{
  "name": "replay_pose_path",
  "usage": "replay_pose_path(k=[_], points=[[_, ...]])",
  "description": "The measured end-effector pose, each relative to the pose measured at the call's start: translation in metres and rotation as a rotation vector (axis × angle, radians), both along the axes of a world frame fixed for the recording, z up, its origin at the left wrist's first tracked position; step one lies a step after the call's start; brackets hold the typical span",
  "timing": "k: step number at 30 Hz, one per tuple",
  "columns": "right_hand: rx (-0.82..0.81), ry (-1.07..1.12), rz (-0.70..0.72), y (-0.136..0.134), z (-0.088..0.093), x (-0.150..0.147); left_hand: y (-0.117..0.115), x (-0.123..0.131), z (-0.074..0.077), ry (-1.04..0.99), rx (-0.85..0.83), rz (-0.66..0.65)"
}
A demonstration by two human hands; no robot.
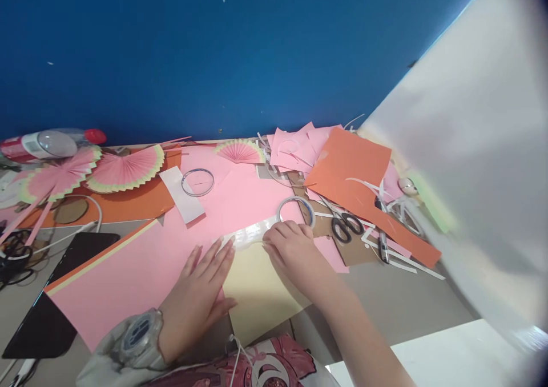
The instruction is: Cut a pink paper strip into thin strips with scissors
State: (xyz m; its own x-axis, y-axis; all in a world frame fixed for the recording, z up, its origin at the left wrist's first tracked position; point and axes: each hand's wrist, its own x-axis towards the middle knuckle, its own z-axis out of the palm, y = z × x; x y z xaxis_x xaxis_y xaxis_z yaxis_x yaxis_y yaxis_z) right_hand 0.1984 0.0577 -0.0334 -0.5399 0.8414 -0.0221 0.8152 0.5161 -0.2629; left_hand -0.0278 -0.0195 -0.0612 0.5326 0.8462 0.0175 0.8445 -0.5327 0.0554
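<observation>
A clear strip of sticky tape (252, 234) stretches between my hands, along the top edge of a pale yellow paper sheet (261, 307). My left hand (199, 284), with a watch on its wrist, lies with fingers extended, fingertips at the strip's left end. At the other end, the fingers of my right hand (297, 256) are curled down on the tape, beside a tape roll (279, 207) that stands tilted just behind them. Pink paper (240, 198) lies under the strip. My right thumb is hidden.
Black-handled scissors (341, 230), a craft knife (383, 247) and orange paper (351, 158) lie right among paper scraps. A second tape ring (197, 182) and white strip (182, 196) lie behind. Pleated paper fans (126, 170), a bottle (51, 144) and a black phone (64, 295) are left.
</observation>
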Motion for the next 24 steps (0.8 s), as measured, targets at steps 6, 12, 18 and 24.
replay_pose_path(k=[6, 12, 18, 24], points=[[-0.026, -0.013, -0.007, 0.002, -0.002, -0.003, -0.008, 0.011, -0.015, -0.013, 0.016, 0.072], [-0.063, 0.02, -0.049, 0.005, -0.003, -0.009, -0.006, 0.008, -0.013, -0.022, 0.0, 0.055], [-0.075, 0.11, -0.201, 0.008, -0.016, -0.018, -0.004, 0.008, -0.01, -0.035, -0.033, 0.042], [-0.073, 0.131, -0.21, 0.007, -0.021, -0.017, -0.005, 0.008, -0.011, -0.049, -0.044, 0.047]])
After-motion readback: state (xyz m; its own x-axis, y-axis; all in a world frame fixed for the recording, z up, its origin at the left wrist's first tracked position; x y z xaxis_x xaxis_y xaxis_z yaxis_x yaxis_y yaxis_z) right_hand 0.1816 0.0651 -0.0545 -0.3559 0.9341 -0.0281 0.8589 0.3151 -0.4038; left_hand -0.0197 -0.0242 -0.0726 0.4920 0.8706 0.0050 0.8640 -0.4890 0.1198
